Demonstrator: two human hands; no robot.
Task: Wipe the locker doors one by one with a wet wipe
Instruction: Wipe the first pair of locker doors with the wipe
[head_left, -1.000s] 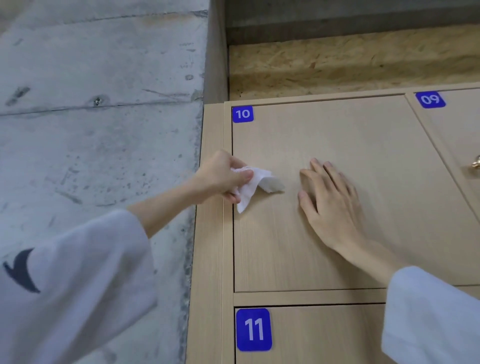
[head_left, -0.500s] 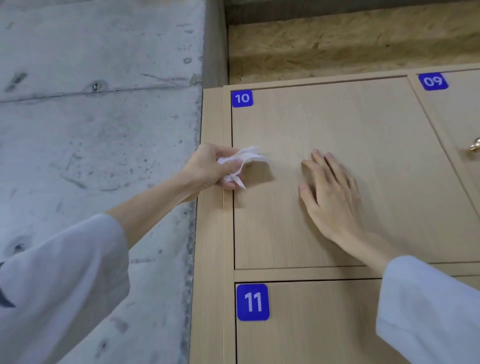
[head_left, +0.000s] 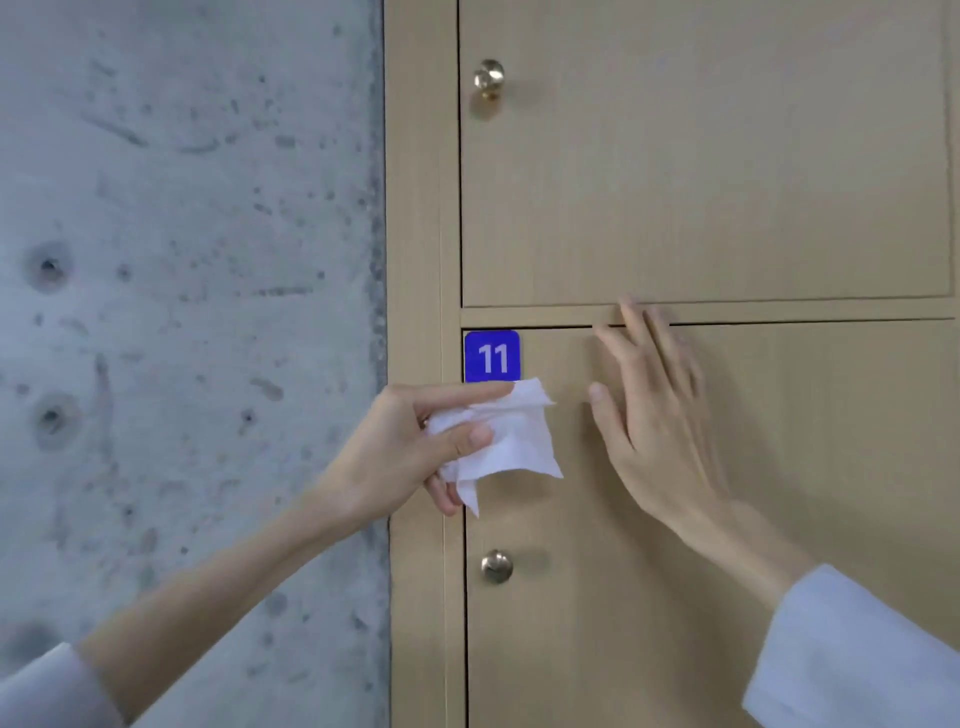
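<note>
lighting: even, soft, dim-ish | shadows: faint ones cast under knobs | blur: right hand (head_left: 660, 421) smeared | edges: slightly bowed

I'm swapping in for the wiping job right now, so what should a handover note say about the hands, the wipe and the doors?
Left hand: grips the wet wipe between thumb and fingers, at the upper left of door 11, just below its blue number tag.
Right hand: fingers straight, against door 11 near its top edge, fingertips reaching the rail above; blurred.
Knobs: one on door 11, one on the door above.
Done: cannot tell from this view which doors are wiped.
Left: wipe door 11, then the remaining doors one by one.
</note>
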